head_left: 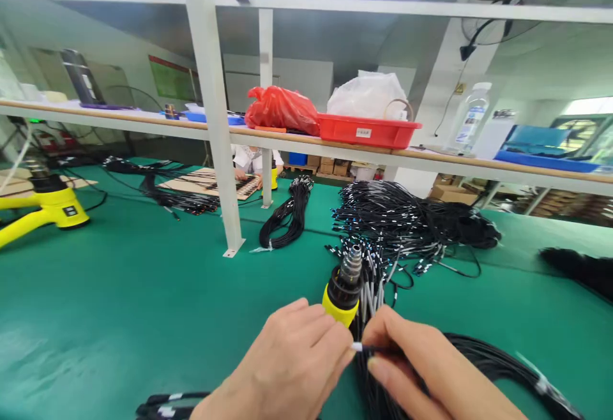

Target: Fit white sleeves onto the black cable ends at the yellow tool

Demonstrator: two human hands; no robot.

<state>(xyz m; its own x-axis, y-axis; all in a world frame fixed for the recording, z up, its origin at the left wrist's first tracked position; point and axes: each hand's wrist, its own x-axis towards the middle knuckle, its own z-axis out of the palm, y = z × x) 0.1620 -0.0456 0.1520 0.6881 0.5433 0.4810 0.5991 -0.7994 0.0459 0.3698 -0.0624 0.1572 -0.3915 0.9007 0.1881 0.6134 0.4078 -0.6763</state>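
Observation:
Close in front of me, a thin black cable [371,348] with a short white sleeve [357,346] runs between my two hands. My left hand [292,356] is closed on the cable at the white sleeve, its fingertips hidden behind the knuckles. On the black part, my right hand [426,362] pinches the cable between thumb and forefinger. Just beyond the hands stands a yellow heat gun [341,302], its metal nozzle pointing up. Behind and below the right hand lies a bundle of black cables with grey sections [371,292].
A big heap of black cables [397,216] lies at the back right, and a tied coil [290,216] behind the white post [218,120]. Another heat gun [62,206] is at left. Overhead, a shelf holds a red tray [368,131]. A co-worker [253,161] sits opposite.

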